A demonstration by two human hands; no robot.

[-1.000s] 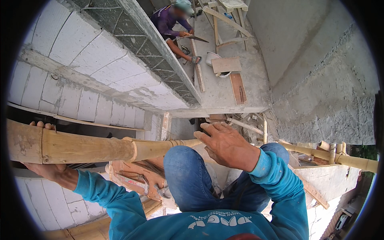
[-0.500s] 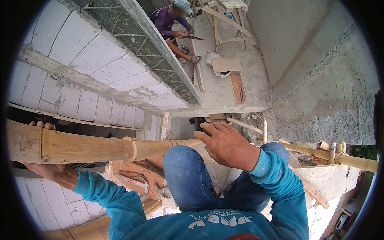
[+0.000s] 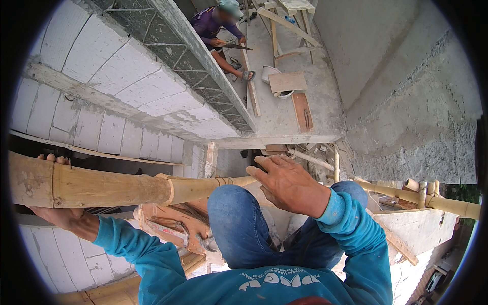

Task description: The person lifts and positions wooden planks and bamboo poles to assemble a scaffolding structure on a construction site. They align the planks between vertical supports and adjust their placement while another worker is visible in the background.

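A thick bamboo pole (image 3: 112, 188) runs from the left rim toward my knees, where it narrows in the view. My left hand (image 3: 68, 218) is wrapped round its thick end; fingertips show above it and the palm lies below. My right hand (image 3: 290, 184) hovers in front of my knees by the pole's far end, back of the hand up. Its thumb and fingers are apart and loosely bent, with nothing seen in them; the underside is hidden. Below the pole, a hammer (image 3: 185, 238) lies with other tools on a reddish-brown board (image 3: 161, 227).
A co-worker (image 3: 212, 26) crouches on the concrete floor below, holding a handsaw (image 3: 238, 47) against a timber length (image 3: 252, 91). A light block wall (image 3: 127, 66) stands left, a rough concrete wall (image 3: 406, 101) right. Another bamboo pole (image 3: 401, 193) crosses at right. A bucket (image 3: 269, 72) sits partly under a board.
The co-worker's saw has been drawn back a little to the left. My hands and the bamboo pole look unmoved.
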